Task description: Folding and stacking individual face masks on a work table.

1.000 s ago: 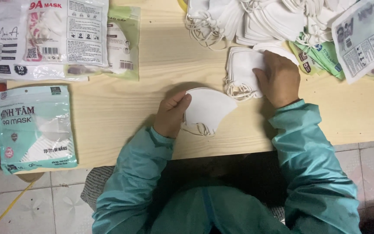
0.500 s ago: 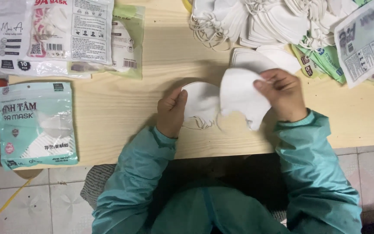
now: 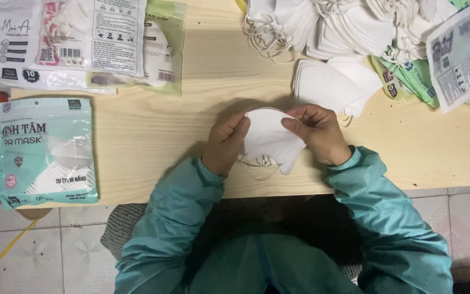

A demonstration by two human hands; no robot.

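Holding a white mask (image 3: 270, 139) low over the table's (image 3: 153, 136) near edge, left hand (image 3: 225, 142) and right hand (image 3: 319, 133) pinch its two sides, fingers closed on it. Just beyond lies a small mask stack (image 3: 325, 84); a teal packet (image 3: 44, 152) sits far left.

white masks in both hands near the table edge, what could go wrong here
The white masks are pinched only at their top edge by the left hand and right hand, so one may slide out of line. Their ear loops dangle at the table front edge and might snag or pull a mask off. The small stack of masks close behind the right hand could get knocked.
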